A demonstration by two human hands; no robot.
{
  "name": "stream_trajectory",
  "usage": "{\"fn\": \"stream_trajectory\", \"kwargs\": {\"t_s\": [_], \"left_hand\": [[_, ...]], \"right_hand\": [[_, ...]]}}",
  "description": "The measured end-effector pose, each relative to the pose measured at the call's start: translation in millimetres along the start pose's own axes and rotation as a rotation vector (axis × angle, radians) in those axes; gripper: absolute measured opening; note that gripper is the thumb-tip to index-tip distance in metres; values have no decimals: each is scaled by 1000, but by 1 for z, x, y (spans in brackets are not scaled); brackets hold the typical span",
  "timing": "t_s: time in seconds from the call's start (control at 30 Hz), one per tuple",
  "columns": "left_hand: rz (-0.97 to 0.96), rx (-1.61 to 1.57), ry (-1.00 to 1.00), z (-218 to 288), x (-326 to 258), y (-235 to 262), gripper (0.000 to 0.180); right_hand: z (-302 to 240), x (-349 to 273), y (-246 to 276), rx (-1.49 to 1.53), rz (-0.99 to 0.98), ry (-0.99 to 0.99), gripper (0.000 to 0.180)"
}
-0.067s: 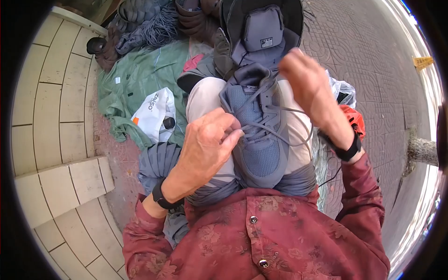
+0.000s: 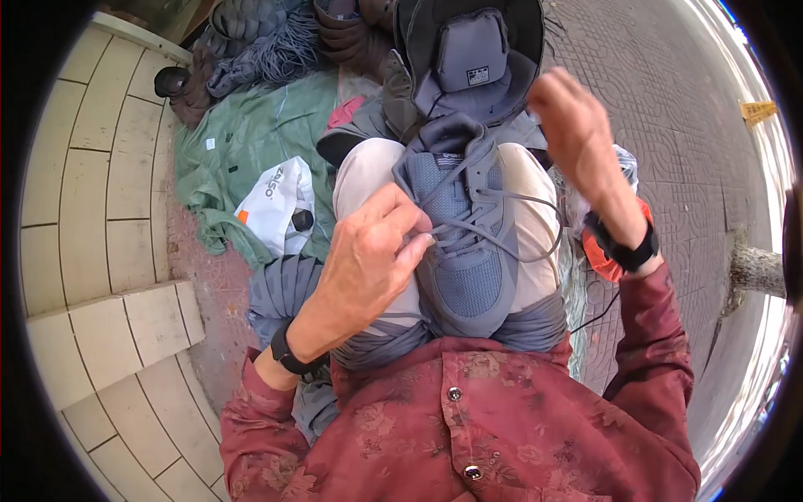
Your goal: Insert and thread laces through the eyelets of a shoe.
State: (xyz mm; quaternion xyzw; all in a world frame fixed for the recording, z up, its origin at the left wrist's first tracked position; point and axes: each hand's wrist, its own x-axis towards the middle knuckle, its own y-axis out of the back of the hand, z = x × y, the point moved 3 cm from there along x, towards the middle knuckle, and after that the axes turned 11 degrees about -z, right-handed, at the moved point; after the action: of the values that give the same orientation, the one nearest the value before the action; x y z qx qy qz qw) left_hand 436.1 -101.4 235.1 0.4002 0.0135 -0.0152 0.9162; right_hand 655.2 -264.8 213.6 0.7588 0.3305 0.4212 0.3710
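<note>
Grey-blue shoe sole down between pale-clad thighs, toe toward the dark red, floral shirt: coarse mesh over a rounded toe, smoother panels along the sides, soft collar at the far end. Round grey lace, crossed over the shoe's front and slung out rightward in a wide, slack loop. Left hand over the shoe's left edge, thumb and forefinger pinched on the lace. Right hand raised beyond and to the right, apart from the shoe, fingers loosely curled; cannot tell of any hold on something thin. Just past the collar, black-rimmed holder with plump, blocky grey pad inside. To the left, wrinkled green sheet, crumpled white bag on top; nearer, ribbed grey stack. Farther off, stringy tangle. To the right, relief-patterned paving and crinkled orange bag beside the right wrist.
</note>
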Motion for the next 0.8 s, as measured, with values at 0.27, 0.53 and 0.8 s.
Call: {"fn": "stream_trajectory", "kwargs": {"t_s": [0.27,0.53,0.8], "left_hand": [[213,-66,-122,-2,14,-4,21],[214,141,-127,-3,44,-22,15],[28,-17,-85,-3,70,-31,14]], "right_hand": [[127,-9,19,-171,-7,-254,5],[-17,-58,-21,823,-169,-369,20],[-40,-76,-39,1119,-137,-526,9]]}}
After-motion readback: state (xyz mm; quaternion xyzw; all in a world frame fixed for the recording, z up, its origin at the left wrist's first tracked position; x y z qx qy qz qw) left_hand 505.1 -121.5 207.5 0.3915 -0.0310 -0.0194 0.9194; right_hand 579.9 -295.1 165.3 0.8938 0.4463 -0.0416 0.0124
